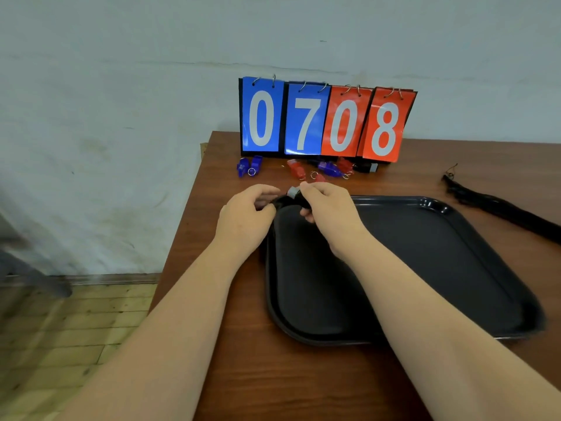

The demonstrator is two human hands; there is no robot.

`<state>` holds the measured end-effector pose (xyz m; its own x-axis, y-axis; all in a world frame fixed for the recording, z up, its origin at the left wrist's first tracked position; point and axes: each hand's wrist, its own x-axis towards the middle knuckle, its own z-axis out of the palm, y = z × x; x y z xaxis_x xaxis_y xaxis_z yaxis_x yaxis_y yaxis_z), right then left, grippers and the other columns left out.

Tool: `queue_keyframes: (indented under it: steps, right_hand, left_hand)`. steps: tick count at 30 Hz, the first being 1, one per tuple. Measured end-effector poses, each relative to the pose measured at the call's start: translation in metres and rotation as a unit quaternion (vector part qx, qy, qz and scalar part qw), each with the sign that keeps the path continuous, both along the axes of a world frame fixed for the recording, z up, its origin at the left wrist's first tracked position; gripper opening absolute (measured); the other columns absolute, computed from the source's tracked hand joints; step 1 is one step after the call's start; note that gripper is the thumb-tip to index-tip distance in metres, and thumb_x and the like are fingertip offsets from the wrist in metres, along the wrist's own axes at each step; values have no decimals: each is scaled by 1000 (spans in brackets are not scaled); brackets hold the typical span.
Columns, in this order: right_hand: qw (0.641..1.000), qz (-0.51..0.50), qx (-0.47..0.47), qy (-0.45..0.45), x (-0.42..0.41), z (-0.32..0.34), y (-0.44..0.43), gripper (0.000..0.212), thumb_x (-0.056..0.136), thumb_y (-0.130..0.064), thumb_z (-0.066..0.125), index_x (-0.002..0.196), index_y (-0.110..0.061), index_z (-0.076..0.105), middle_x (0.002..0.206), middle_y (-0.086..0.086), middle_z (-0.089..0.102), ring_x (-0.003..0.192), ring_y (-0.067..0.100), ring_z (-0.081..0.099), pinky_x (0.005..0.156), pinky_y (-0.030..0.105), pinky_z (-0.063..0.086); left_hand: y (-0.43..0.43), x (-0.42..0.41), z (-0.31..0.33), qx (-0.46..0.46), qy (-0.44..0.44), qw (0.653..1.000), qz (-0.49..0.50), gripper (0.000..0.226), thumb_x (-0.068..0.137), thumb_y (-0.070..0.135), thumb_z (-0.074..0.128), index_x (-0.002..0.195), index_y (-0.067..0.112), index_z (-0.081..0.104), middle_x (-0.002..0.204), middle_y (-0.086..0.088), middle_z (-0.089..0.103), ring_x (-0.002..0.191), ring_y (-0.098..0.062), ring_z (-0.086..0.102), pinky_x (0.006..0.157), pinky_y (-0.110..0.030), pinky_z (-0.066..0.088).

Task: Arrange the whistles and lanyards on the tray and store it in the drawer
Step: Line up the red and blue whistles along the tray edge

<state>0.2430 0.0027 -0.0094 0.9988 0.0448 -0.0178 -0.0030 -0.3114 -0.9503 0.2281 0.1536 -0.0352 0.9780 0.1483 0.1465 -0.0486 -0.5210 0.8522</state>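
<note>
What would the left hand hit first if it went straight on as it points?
Probably the black whistle held by the right hand, just ahead of the left hand; depth is unclear.

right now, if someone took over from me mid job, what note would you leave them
Left hand and right hand: both hold one black whistle over the tray's far left corner.
Tray: on the table, with no whistle or lanyard on it yet.
Blue whistles and red whistles: loose in front of the scoreboard.
Black lanyards: bundled right of the tray.
Done: nothing placed.
Left: lay out all whistles and lanyards, then store the tray. The drawer is not in view.
</note>
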Motion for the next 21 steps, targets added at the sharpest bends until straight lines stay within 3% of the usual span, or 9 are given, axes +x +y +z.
queue_keyframes:
  steps: [3, 9, 15, 21]
  right_hand:
    - [998, 9, -58, -31, 2, -10, -3, 19, 100, -31, 52, 105, -22, 68, 89, -3, 66, 78, 9, 62, 82, 31, 54]
    - [983, 13, -150, -108, 3, -19, 1, 16, 98, -32, 57, 97, -21, 69, 88, -11, 63, 83, 5, 58, 69, 16, 43]
    - [978, 11, -167, -126, 6, -21, 2, 12, 96, -33, 61, 96, -22, 68, 90, -11, 62, 84, 4, 57, 69, 13, 40]
    - [966, -21, -218, -140, 7, -24, 1, 19, 96, -38, 59, 97, -22, 70, 95, -6, 63, 98, 14, 55, 87, 34, 48]
  left_hand:
    - [0, -2, 0, 12, -17, 999, -34, 35, 92, 13, 61, 121, 31, 65, 118, 15, 63, 107, 1, 55, 98, -25, 46]
    - [3, 1, -2, 88, -11, 994, -60, 31, 84, 20, 65, 109, 39, 65, 121, 10, 57, 118, -14, 50, 103, -44, 44]
    - [4, 8, -8, 150, -11, 988, -46, 29, 83, 37, 71, 111, 32, 67, 124, 9, 58, 119, -14, 48, 104, -42, 42]
    - [6, 9, -13, 145, -28, 988, -49, 24, 85, 43, 69, 107, 35, 68, 120, 11, 59, 118, -13, 48, 103, -38, 39]
